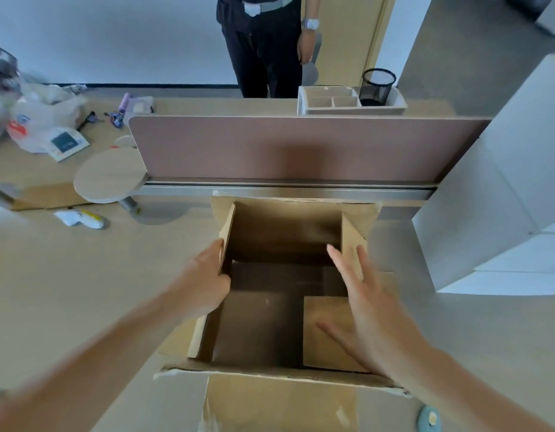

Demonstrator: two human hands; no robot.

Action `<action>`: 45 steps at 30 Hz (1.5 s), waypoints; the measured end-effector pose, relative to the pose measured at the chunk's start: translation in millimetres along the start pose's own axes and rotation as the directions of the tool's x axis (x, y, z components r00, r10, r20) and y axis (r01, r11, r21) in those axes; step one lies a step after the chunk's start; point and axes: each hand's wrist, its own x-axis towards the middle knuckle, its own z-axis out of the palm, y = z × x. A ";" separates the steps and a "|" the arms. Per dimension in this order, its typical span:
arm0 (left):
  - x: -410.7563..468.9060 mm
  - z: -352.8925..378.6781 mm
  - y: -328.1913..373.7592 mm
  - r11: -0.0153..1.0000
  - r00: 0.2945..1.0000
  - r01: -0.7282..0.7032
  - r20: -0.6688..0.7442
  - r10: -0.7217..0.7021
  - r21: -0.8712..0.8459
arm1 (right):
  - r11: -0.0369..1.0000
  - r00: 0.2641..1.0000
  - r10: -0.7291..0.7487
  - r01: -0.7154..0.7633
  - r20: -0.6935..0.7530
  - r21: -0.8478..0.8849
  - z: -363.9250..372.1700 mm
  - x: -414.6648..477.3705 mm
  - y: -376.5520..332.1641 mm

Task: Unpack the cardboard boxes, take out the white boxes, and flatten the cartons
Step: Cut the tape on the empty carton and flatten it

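Observation:
An open brown cardboard carton (279, 238) stands on the desk in front of me, flaps spread, its inside showing only brown cardboard. My left hand (204, 279) grips the carton's left side flap, thumb inside and fingers outside. My right hand (360, 304) hovers over the carton's right side with straight, spread fingers, holding nothing. White boxes (500, 207) are stacked at the right of the desk, beside the carton.
A pinkish desk divider (301, 148) runs behind the carton. A round wooden disc (111, 176) and a plastic bag with clutter (42, 120) lie at the left. A tray organiser and black mesh cup (377, 87) sit beyond. A person in dark clothes (263, 45) stands opposite.

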 end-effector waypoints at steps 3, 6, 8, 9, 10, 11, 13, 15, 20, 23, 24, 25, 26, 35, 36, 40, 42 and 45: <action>-1.4 -0.8 6.8 1.000 1.000 -0.021 -0.001 0.021 0.021 | 0.966 0.988 -0.094 0.121 0.124 -0.228 3.4 6.8 -1.6; -1.8 -5.9 3.0 0.998 0.998 -0.051 -0.041 0.050 -0.022 | 0.891 0.950 -0.227 0.291 0.214 -0.348 -14.9 23.0 -2.7; -2.5 -5.2 0.1 0.999 0.997 -0.051 -0.060 0.050 -0.014 | 0.807 0.860 -0.360 0.482 0.361 -0.343 -20.2 33.5 -10.7; -2.8 -3.8 0.2 0.999 0.997 -0.051 -0.065 0.050 -0.013 | 0.763 0.797 -0.429 0.572 0.426 -0.301 -19.5 37.9 -15.9; -3.1 -2.4 1.2 0.999 0.997 -0.048 -0.065 0.047 -0.017 | 0.733 0.738 -0.473 0.633 0.481 -0.250 -17.0 41.7 -21.9; -3.3 -1.0 2.0 0.999 0.997 -0.044 -0.060 0.043 -0.021 | 0.711 0.692 -0.480 0.667 0.540 -0.222 -12.9 45.0 -28.0; -1.4 1.6 2.1 0.999 0.998 -0.037 -0.054 0.035 -0.026 | 0.661 0.623 -0.402 0.704 0.671 -0.258 -2.3 51.1 -39.1; 1.5 3.2 0.5 0.999 0.998 -0.039 -0.059 0.037 -0.030 | 0.609 0.578 -0.299 0.728 0.759 -0.315 8.9 54.1 -45.7; 6.2 2.8 -4.5 0.998 0.997 -0.046 -0.065 0.043 -0.051 | 0.698 0.666 -0.277 0.635 0.693 -0.331 7.7 46.3 -31.3; 5.2 1.7 -3.0 0.998 0.997 -0.040 -0.074 0.036 -0.053 | 0.822 0.798 -0.334 0.507 0.502 -0.258 -9.1 38.6 -23.0; 5.0 1.6 -2.3 0.998 0.997 -0.035 -0.074 0.032 -0.048 | 0.846 0.838 -0.340 0.470 0.426 -0.250 -13.7 34.9 -22.4; 5.2 1.9 -1.5 0.999 0.997 -0.031 -0.073 0.028 -0.043 | 0.865 0.874 -0.342 0.437 0.347 -0.249 -17.3 30.3 -21.0; 5.2 2.4 -0.9 0.999 0.997 -0.031 -0.068 0.028 -0.037 | 0.878 0.901 -0.346 0.409 0.262 -0.250 -20.7 24.8 -18.8; -7.1 -2.7 2.3 0.991 0.982 -0.128 -0.135 0.131 0.035 | 0.993 0.994 0.096 -0.092 -0.052 0.078 -51.2 -14.4 11.5; -10.1 -4.2 2.7 0.982 0.970 -0.183 -0.155 0.188 0.044 | 0.980 0.986 0.168 -0.169 0.019 0.107 -56.1 -15.4 13.1; -21.0 -5.2 1.1 0.912 0.887 -0.402 -0.213 0.411 0.086 | 0.953 0.960 0.230 -0.255 0.159 0.163 -77.4 -13.9 10.6; -23.1 -9.1 -3.5 0.919 0.890 -0.373 -0.230 0.393 0.127 | 0.944 0.946 0.285 -0.304 0.151 0.125 -86.7 -10.6 12.6; -25.9 -17.1 -10.2 0.948 0.934 -0.274 -0.188 0.303 0.163 | 0.921 0.922 0.335 -0.364 0.192 0.139 -95.4 -10.1 14.4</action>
